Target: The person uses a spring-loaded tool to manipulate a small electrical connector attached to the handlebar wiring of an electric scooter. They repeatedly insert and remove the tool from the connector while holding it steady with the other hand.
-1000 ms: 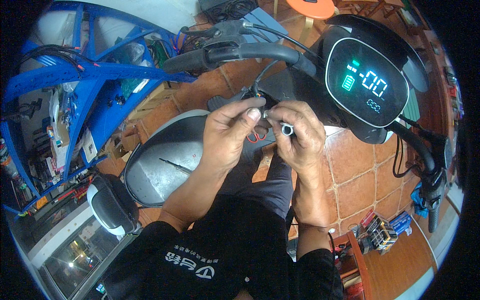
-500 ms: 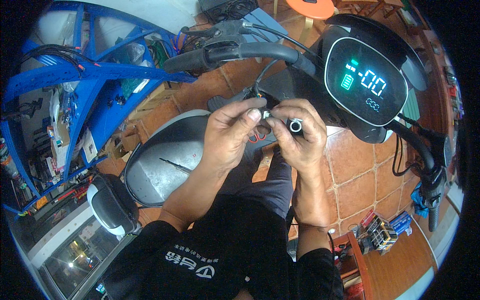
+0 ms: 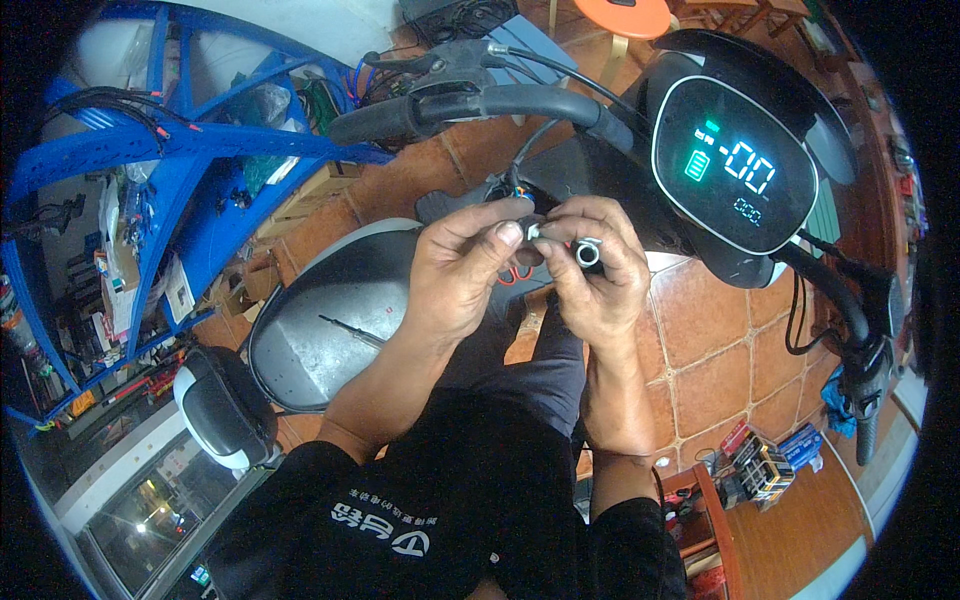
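Observation:
My left hand pinches a small wire connector between thumb and forefinger; its white end shows between my fingertips. Thumb and forefinger of my right hand close on that same end from the other side. Also tucked in my right fingers is a dark cylinder with a pale ring-shaped end, its kind unclear. Thin coloured wires rise just beyond my left fingertips toward the scooter's handlebar. Most of the connector is hidden by my fingers. Red-handled tool loops show below my hands.
To the right, the electric scooter's lit display faces up. The scooter seat, with a thin dark tool on it, lies left of my forearms. Blue shelving fills the far left. Boxes sit on a wooden surface at lower right.
Both hands stay nearly in place on the connector. The dark cylinder in my right hand has shifted very slightly left, and more of the coloured wires shows.

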Demonstrator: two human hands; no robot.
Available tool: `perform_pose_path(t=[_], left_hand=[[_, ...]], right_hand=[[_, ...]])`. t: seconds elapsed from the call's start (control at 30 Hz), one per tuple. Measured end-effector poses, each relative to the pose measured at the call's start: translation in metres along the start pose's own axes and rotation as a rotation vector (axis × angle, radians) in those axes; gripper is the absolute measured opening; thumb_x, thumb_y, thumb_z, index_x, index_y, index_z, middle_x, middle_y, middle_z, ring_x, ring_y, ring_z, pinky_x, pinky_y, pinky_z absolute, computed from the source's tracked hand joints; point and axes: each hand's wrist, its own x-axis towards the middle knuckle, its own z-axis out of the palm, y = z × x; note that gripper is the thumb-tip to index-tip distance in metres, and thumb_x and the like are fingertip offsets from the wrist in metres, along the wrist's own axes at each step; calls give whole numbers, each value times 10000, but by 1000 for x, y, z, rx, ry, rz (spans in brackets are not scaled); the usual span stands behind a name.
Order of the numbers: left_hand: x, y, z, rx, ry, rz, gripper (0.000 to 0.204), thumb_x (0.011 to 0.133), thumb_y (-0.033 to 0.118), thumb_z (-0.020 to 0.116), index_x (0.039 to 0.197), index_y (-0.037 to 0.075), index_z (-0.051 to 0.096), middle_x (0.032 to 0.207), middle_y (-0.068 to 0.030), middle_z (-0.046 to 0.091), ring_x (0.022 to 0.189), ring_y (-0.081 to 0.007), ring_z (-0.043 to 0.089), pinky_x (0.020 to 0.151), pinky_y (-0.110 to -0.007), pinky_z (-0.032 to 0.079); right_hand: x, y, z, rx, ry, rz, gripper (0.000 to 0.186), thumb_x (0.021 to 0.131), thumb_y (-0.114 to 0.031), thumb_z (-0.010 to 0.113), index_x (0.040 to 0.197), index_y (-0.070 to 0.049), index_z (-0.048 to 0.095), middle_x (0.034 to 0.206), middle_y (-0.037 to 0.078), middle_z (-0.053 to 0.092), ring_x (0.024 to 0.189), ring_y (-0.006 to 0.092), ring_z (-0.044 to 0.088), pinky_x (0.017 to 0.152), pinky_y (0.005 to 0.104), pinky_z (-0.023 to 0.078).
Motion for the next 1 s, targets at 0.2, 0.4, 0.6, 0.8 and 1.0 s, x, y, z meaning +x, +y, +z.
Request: perform_pose_path(t=[0.2, 0.4, 0.6, 0.8, 1.0], left_hand=[[0, -3, -6, -15, -24, 2, 257, 893, 54, 612, 1130, -45, 596, 998, -129, 659, 870, -155, 651, 768, -268, 555], [1, -2, -9, -19, -40, -10, 258, 879, 17, 617, 1129, -41, 600, 992, -120, 658, 877, -153, 647, 778, -266, 551], [1, -2, -11, -116, -67, -63, 258, 881, 7, 600, 1135, -33, 597, 1013, -140, 657, 899, -186, 650, 781, -300, 554], [1, -6, -14, -117, -80, -60, 249, 898, 18, 567, 1142, -23, 593, 1042, -154, 653, 943, -228, 650, 814, -359, 554], [1, -3, -11, -162, -85, -94, 255, 875, 12, 613, 1128, -19, 605, 994, -140, 662, 895, -203, 655, 804, -354, 562]], right_hand=[[-4, -1, 3, -82, 25, -25, 176, 716, -8, 730, 867, -34, 644, 854, 113, 631, 787, 237, 632, 662, 316, 505], [-2, -2, 3, -116, 6, -49, 162, 720, -21, 728, 859, -40, 647, 848, 107, 631, 775, 236, 635, 647, 319, 510], [-3, -3, 1, -76, -19, 16, 159, 717, -16, 730, 857, -35, 655, 850, 104, 635, 771, 227, 633, 650, 313, 506], [-7, -1, 0, 129, -17, 184, 156, 727, -10, 738, 856, -17, 650, 872, 101, 636, 793, 195, 621, 684, 287, 488], [-11, -1, 2, 470, 16, 497, 137, 759, -32, 741, 855, -15, 644, 902, 66, 617, 841, 148, 584, 746, 280, 469]])
